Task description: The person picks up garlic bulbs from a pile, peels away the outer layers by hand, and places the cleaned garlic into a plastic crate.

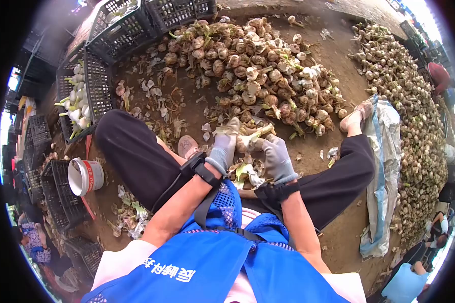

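Between my gloved hands is a garlic bulb (244,143) with a pale, leafy stem pointing up to the right. My left hand (224,143), in a grey glove, is closed on the bulb's left side. On the other side, my right hand (279,157) has its fingers bent and pressed against the bulb; their tips are partly hidden. Peeled husks and leaf scraps (246,172) lie just below the hands, between my legs. A large heap of unpeeled garlic bulbs (253,70) spreads on the ground beyond them.
Black plastic crates (117,38) stand at the upper left; one crate (99,83) holds white trimmed garlic. A white bucket (85,177) sits left of my knee. To the right lie a plastic sack (381,171) and a long garlic pile (419,151). Other people are at the edges.
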Action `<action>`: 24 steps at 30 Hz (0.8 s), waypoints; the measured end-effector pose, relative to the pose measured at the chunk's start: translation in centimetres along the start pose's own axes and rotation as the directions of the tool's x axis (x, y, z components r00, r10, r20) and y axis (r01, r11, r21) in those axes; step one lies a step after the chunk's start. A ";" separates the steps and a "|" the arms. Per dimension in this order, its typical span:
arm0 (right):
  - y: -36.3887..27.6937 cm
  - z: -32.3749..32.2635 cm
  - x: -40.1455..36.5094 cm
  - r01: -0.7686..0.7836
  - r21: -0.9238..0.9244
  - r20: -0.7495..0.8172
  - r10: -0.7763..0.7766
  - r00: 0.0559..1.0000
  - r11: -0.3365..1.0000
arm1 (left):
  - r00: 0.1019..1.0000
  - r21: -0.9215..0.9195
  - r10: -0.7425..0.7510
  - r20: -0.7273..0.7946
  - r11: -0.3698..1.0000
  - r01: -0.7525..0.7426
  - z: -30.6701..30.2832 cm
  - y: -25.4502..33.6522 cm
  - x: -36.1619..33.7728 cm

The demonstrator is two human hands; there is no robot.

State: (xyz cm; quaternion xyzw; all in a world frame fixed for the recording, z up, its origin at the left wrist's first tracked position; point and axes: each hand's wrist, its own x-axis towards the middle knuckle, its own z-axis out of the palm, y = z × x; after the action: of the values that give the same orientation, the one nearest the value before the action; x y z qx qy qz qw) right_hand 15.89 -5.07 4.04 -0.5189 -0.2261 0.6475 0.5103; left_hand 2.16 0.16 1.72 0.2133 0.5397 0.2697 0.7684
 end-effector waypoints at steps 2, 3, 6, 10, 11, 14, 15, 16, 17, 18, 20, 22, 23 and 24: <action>0.6 -0.6 0.2 -0.043 0.206 -0.028 0.049 0.998 0.978 | 0.904 0.399 0.419 0.088 0.817 -0.418 0.7 -0.5 -0.2; 0.5 -0.9 0.2 -0.037 0.213 -0.031 0.044 0.999 0.976 | 0.903 0.405 0.419 0.094 0.812 -0.419 0.8 -0.8 -0.6; -1.3 -0.3 -0.4 0.004 0.098 0.037 -0.008 0.999 0.995 | 0.802 0.461 0.564 0.199 0.668 -0.584 1.0 0.5 -3.7; -0.7 -1.0 -0.5 -0.061 0.136 0.165 0.038 0.986 0.989 | 0.983 -0.388 -0.089 0.161 0.910 0.146 -0.6 -0.4 -2.9; -0.6 -1.2 -0.4 -0.063 0.136 0.167 0.040 0.985 0.989 | 0.887 -0.456 -0.109 0.448 0.826 0.331 -1.1 -0.7 -2.5; -0.6 -1.0 -0.6 -0.108 0.327 0.267 0.018 0.964 0.939 | 0.705 -0.460 -0.069 0.706 0.712 0.530 -1.0 -0.4 -2.7; -0.2 -0.4 -0.7 -0.104 0.329 0.262 0.015 0.965 0.939 | 0.698 -0.468 -0.057 0.714 0.702 0.536 -0.7 0.0 -2.9; 0.2 0.2 -0.8 -0.051 0.471 0.209 -0.055 0.976 0.881 | 0.717 -0.492 -0.049 0.695 0.695 0.525 -0.6 0.1 -3.1; 0.4 0.4 -0.8 0.003 0.598 0.148 -0.115 0.982 0.801 | 0.716 -0.491 -0.049 0.696 0.695 0.525 -0.5 0.1 -2.8; 0.7 0.3 -0.8 0.004 0.624 0.097 -0.082 0.992 0.782 | 0.725 -0.493 -0.032 0.688 0.712 0.500 -0.5 0.0 -2.4; 0.0 -0.2 -1.2 0.028 0.482 0.076 -0.073 0.994 0.876 | 0.878 -0.392 -0.041 0.478 0.884 0.255 -0.1 0.2 -2.7; 0.0 -0.2 -0.6 0.184 0.168 -0.029 -0.182 0.983 0.968 | 0.900 0.018 0.345 0.264 0.932 -0.363 0.2 -0.2 -2.3; 0.1 -0.3 -0.4 0.185 0.167 -0.026 -0.183 0.983 0.968 | 0.723 0.232 0.605 0.334 0.691 -0.685 0.1 -0.4 -1.6; 0.2 -0.3 -0.3 0.220 -0.029 -0.061 -0.222 0.973 0.975 | 0.723 0.232 0.604 0.334 0.691 -0.684 -0.1 -0.9 -1.2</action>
State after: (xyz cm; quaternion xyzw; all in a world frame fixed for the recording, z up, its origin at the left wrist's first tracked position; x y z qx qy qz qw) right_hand 16.03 -5.48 3.92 -0.5166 -0.2733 0.5671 0.5803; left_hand 1.90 -1.34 1.98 0.5489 0.3741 0.3996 0.6317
